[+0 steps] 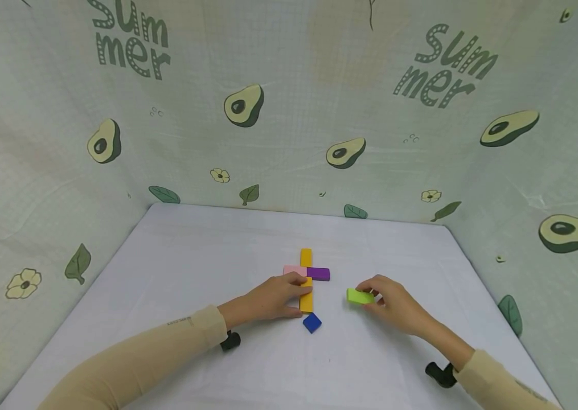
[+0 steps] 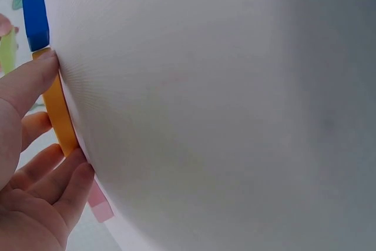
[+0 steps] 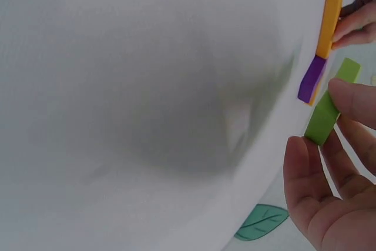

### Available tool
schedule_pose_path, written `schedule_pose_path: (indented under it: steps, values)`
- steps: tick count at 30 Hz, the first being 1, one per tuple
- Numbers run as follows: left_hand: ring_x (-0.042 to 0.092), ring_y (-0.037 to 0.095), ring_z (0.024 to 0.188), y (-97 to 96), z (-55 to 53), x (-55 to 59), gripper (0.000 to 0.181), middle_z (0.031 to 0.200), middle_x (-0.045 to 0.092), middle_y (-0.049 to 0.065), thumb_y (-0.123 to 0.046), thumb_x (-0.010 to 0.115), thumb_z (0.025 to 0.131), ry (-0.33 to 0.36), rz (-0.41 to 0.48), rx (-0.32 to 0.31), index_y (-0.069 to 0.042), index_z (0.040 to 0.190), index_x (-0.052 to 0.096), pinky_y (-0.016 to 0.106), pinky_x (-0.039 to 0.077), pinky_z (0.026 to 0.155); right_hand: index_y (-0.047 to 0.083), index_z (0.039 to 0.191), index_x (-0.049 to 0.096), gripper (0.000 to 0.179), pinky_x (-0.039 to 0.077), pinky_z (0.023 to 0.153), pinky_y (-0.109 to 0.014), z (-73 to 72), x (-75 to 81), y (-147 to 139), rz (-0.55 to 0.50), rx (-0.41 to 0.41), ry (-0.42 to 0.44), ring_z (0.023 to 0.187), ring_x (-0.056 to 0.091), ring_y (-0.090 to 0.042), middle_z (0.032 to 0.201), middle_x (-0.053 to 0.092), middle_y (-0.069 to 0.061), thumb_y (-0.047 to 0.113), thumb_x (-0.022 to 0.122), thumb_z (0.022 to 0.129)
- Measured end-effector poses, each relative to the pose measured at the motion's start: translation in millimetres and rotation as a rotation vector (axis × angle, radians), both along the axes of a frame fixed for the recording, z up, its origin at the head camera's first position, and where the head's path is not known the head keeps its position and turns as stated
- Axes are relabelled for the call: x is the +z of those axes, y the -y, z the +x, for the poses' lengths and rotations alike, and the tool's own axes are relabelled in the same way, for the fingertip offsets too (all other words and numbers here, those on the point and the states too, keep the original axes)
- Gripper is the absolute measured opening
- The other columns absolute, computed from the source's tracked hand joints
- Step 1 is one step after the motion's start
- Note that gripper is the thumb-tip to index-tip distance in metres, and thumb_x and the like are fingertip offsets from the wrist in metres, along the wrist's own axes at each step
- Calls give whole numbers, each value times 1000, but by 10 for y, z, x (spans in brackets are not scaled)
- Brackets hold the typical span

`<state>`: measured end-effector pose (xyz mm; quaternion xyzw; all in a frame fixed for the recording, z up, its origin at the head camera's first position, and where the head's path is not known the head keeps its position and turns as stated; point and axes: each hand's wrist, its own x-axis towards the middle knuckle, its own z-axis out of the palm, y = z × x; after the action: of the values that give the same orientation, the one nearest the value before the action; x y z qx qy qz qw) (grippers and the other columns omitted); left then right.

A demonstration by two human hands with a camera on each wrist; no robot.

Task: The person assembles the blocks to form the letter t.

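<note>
On the white tabletop, my left hand [image 1: 274,297] holds the lower yellow-orange block [image 1: 306,303], its thumb at the near end and fingertips toward the far end. My right hand [image 1: 396,304] pinches a lime-green block [image 3: 323,118] between thumb and fingers, to the right of the others. A blue block [image 1: 312,323] lies turned like a diamond by the near end of the yellow-orange one. Beyond the left fingers, a pink block [image 1: 294,269] and a purple block [image 1: 319,274] lie end to end crosswise. Another yellow-orange block [image 1: 306,257] extends away behind them.
A white cloth [image 1: 217,239] covers the table. Pale curtains [image 1: 289,125] printed with avocados and leaves surround it at the back and both sides. Black wrist-camera mounts [image 1: 441,374] stick out below the sleeves.
</note>
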<state>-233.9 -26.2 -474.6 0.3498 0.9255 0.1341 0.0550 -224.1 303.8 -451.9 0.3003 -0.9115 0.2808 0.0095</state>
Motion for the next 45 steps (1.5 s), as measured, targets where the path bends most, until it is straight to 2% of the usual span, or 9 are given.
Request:
schedule_pose_path:
  steps: [5, 13, 21, 33, 45]
  values:
    - [61, 17, 134, -1, 1, -2, 65, 153, 55, 2, -41, 80, 96, 1, -3, 2, -19, 153, 59, 28, 50, 112, 9, 120, 73, 37, 63, 78, -34, 68, -25, 42, -17, 33, 5, 98, 66, -19, 112, 71, 1, -2, 84, 87]
    - [60, 18, 134, 8, -2, 5, 64, 154, 55, 2, -41, 80, 96, 3, -1, -10, -19, 153, 59, 28, 51, 111, 13, 121, 73, 35, 62, 80, -31, 156, -49, 133, 35, 9, 78, 99, 63, -14, 111, 69, 6, 4, 84, 89]
    - [60, 19, 134, 15, -8, -7, 64, 154, 55, 4, -40, 80, 96, -17, 0, -24, -17, 152, 60, 29, 52, 110, 14, 121, 73, 35, 61, 81, -30, 224, -99, 192, 43, 29, 115, 98, 62, -11, 111, 68, 8, 7, 85, 89]
    - [59, 18, 136, 7, 16, 22, 64, 155, 55, 2, -40, 80, 96, 3, -6, -6, -19, 153, 59, 28, 51, 111, 15, 121, 71, 35, 60, 79, -28, 324, -140, 278, 29, 70, 139, 96, 61, -8, 111, 68, 7, 11, 86, 90]
    - [60, 18, 135, 6, 9, 2, 64, 155, 55, 2, -41, 80, 96, -8, -7, -6, -19, 153, 60, 27, 51, 111, 18, 121, 72, 34, 60, 80, -29, 377, -145, 348, 42, 66, 175, 94, 60, -7, 108, 66, 10, 15, 86, 90]
